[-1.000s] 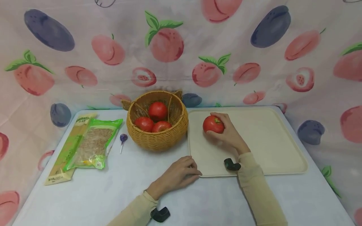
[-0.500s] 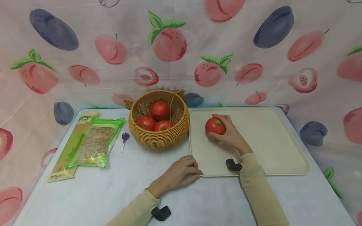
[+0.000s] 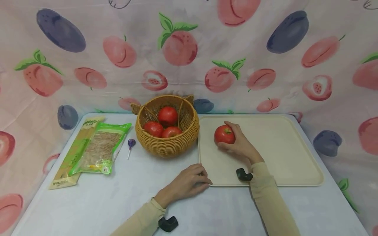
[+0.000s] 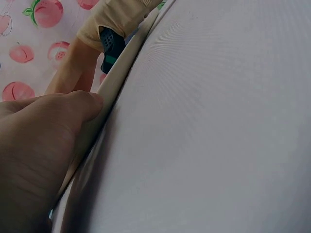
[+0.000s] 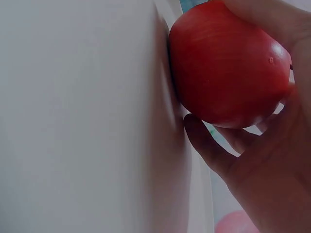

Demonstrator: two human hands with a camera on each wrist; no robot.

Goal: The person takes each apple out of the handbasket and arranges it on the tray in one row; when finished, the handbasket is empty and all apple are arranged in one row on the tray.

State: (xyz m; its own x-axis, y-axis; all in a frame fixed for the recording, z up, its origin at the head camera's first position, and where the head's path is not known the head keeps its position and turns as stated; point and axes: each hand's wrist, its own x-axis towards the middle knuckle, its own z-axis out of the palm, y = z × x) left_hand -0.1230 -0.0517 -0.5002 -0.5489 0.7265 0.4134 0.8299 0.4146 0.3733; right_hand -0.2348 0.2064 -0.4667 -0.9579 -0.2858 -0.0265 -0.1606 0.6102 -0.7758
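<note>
A red tomato [image 3: 224, 135] with a green top sits at the left part of the cream tray [image 3: 283, 147]. My right hand [image 3: 240, 144] grips it from the right, thumb on the near side and fingers on the far side. Close up in the right wrist view, the tomato [image 5: 228, 63] is against the tray surface, with curved fingers around it. At the tray's near left corner, my left hand [image 3: 189, 182] holds the edge with its fingers bent. The left wrist view shows the left thumb [image 4: 87, 104] against the tray's rim [image 4: 114, 82].
A wicker basket [image 3: 165, 147] with several red round fruits, the rear one [image 3: 167, 116] highest, stands left of the tray. Further left lie a lollipop [image 3: 131, 143], a green-edged clear food packet [image 3: 98, 147] and a long yellow-green packet [image 3: 66, 173]. A patterned cloth [image 3: 183, 78] hangs behind.
The head view has shifted slightly, moving the whole scene a little to the right. My right hand keeps its hold on the tomato, and the left hand stays at the tray corner.
</note>
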